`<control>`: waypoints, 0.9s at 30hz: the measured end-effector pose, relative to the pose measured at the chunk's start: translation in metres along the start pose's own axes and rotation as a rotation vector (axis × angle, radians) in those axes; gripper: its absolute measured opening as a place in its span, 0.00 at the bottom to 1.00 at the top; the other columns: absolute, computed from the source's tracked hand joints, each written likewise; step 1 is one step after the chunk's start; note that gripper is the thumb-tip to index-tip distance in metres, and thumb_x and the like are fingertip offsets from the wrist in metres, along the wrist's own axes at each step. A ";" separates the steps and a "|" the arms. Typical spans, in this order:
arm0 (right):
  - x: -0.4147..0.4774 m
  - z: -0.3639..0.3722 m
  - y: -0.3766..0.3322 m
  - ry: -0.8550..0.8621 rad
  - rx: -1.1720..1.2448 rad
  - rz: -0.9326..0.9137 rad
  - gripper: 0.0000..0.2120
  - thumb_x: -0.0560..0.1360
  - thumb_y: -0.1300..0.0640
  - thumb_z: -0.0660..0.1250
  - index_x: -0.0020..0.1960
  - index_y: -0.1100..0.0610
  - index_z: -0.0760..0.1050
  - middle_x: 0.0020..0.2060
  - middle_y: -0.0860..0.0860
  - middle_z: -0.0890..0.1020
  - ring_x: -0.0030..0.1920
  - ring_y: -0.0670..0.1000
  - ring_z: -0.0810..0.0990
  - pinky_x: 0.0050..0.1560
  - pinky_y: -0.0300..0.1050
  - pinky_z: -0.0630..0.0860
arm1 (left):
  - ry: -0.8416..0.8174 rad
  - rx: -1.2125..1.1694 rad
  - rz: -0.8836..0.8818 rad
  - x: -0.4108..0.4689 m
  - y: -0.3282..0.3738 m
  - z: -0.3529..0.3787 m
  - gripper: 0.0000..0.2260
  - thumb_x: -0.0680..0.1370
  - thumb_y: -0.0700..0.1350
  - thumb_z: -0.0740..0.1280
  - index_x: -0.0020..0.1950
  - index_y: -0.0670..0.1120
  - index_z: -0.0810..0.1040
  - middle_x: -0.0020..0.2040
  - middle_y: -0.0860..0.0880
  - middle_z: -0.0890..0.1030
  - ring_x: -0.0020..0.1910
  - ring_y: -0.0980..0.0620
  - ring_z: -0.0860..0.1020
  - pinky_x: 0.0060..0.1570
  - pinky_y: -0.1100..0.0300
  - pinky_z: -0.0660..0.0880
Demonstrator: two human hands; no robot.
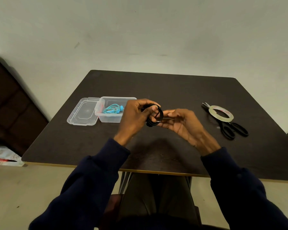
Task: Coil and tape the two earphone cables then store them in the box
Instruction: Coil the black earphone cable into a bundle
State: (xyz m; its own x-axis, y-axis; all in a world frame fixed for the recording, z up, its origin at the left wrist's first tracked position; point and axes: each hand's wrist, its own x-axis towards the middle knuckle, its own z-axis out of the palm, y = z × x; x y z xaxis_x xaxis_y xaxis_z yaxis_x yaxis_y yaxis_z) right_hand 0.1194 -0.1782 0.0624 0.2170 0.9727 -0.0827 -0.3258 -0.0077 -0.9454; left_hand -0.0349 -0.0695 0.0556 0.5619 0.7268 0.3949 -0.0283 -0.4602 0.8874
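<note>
Fingers (152,108) of the left hand (135,116) curled round the black earphone cable (161,114), already wound into a small coil and held up above the table (173,90), just right of the box (106,117). Fingers of the right hand (184,126) loose and nearly straight, plainly gripping nothing; tips just beside the coil's metal plug (158,121), touching or not too blurred to tell. Coil standing roughly on edge, ring facing the right hand, plug poking out low on that side. Blue earphones (112,109) lying bundled inside the open box, lid (83,112) flat on its left.

Tape roll (221,113) resting on the scissors (231,128), well apart at the right of the table, far nearer the right hand than the left. Judged step: coiling about finished, taping not yet done. Coming move probably a reach rightward for the tape with the free right hand, coil kept pinched in the left; some risk of loops springing apart if that grip slackens. After that, leftward to the box, closest to the left hand.
</note>
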 end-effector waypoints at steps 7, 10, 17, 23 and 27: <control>0.007 0.005 0.011 0.090 -0.341 -0.057 0.13 0.69 0.59 0.79 0.50 0.65 0.85 0.48 0.61 0.87 0.55 0.58 0.85 0.65 0.56 0.78 | -0.029 0.109 0.073 -0.004 0.002 0.004 0.06 0.79 0.39 0.70 0.51 0.43 0.87 0.47 0.52 0.86 0.49 0.59 0.83 0.51 0.66 0.78; 0.008 0.006 0.013 0.136 -0.234 -0.013 0.15 0.63 0.58 0.79 0.46 0.65 0.85 0.46 0.63 0.86 0.55 0.60 0.85 0.66 0.56 0.77 | -0.016 0.167 0.082 -0.006 -0.004 0.006 0.06 0.79 0.41 0.70 0.52 0.45 0.87 0.47 0.52 0.86 0.50 0.55 0.83 0.53 0.55 0.80; 0.011 0.008 0.014 0.099 -0.026 0.057 0.18 0.66 0.61 0.76 0.50 0.72 0.80 0.43 0.61 0.86 0.49 0.55 0.86 0.58 0.45 0.82 | 0.045 0.223 0.162 -0.013 -0.014 0.012 0.06 0.81 0.42 0.69 0.55 0.46 0.85 0.49 0.50 0.84 0.50 0.55 0.81 0.52 0.61 0.79; 0.008 0.004 0.019 0.250 -0.212 -0.076 0.15 0.63 0.62 0.80 0.47 0.66 0.84 0.43 0.60 0.87 0.48 0.56 0.87 0.51 0.45 0.82 | 0.043 0.245 0.146 -0.013 -0.017 0.013 0.07 0.81 0.46 0.68 0.55 0.48 0.85 0.48 0.54 0.84 0.49 0.57 0.80 0.49 0.64 0.77; 0.008 0.007 0.023 0.356 -0.225 -0.154 0.13 0.67 0.64 0.80 0.50 0.67 0.83 0.44 0.61 0.87 0.48 0.57 0.87 0.50 0.46 0.84 | 0.034 0.214 0.125 -0.013 -0.019 0.016 0.08 0.81 0.48 0.69 0.55 0.48 0.85 0.47 0.55 0.85 0.49 0.57 0.80 0.48 0.59 0.78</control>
State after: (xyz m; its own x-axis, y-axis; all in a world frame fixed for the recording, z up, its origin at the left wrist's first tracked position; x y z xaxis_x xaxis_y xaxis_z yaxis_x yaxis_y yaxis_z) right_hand 0.1076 -0.1691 0.0423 0.5631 0.8264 -0.0021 -0.0650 0.0418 -0.9970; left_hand -0.0288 -0.0784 0.0302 0.5372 0.6725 0.5092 0.0823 -0.6426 0.7618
